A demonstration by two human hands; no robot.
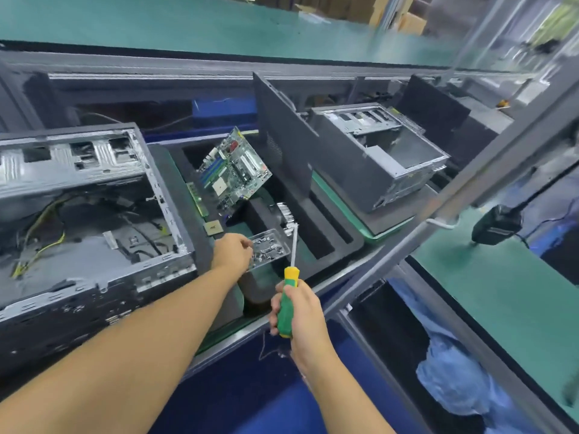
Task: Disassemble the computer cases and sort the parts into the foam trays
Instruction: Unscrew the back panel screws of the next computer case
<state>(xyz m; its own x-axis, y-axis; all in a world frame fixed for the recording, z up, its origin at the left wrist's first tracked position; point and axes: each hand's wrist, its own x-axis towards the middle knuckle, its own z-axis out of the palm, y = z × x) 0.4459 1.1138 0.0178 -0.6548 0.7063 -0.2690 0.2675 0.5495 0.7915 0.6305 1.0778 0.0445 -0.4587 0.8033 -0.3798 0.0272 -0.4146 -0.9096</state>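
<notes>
Right hand (302, 311) grips screwdriver (291, 274), shaft pointing away over foam tray (351, 241).

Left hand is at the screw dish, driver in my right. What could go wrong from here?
1. The screwdriver shaft in your right hand runs along the edge of the clear screw dish; a nudge may spill screws into the foam tray slots.
2. The loose chip sits on the foam just beyond your left hand and could get knocked.
3. The motherboard leans tilted, so it might slide.
</notes>
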